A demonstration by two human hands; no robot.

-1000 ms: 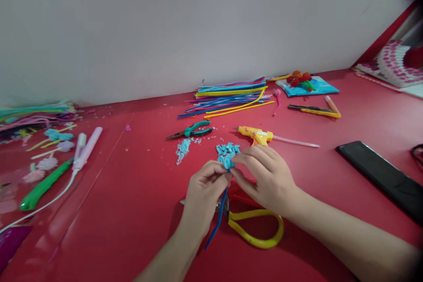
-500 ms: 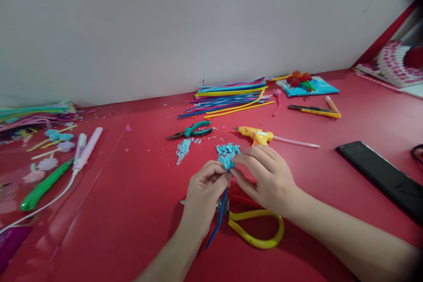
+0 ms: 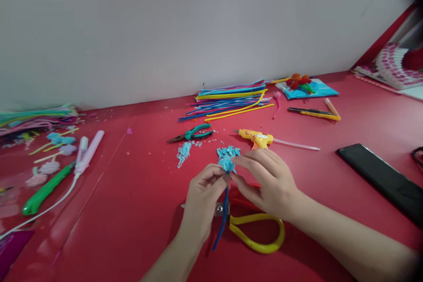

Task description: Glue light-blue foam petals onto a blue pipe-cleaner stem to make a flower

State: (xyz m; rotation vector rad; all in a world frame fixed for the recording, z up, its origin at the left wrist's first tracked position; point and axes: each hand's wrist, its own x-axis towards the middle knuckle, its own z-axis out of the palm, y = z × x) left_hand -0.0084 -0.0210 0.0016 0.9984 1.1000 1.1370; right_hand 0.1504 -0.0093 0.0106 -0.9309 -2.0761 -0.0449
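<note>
My left hand [image 3: 206,191] is closed, pinching a small pipe-cleaner flower just below its head. The flower has a light blue looped head [image 3: 226,164] and a dark blue stem [image 3: 222,224] that hangs down toward me. My right hand [image 3: 269,180] is at the right side of the head, thumb and fingertips bent around its edge. Cut light blue pieces [image 3: 229,151] lie right behind the flower. Beneath my hands rests a large cutter with a yellow handle loop [image 3: 257,249] and a red handle [image 3: 246,197]; my left hand covers part of its metal end.
Teal-handled pliers [image 3: 194,133], light blue scraps [image 3: 183,153] and a yellow glue gun [image 3: 257,137] lie beyond my hands. Pipe cleaners [image 3: 231,99] lie along the wall. A black phone [image 3: 380,176] is at right; a green-handled tool [image 3: 48,189] and a pink corded tool [image 3: 87,154] at left.
The stem's lower end has swung slightly to the right, and the flower head is a little more exposed between my fingers. The view has shifted slightly; both hands stay at the flower.
</note>
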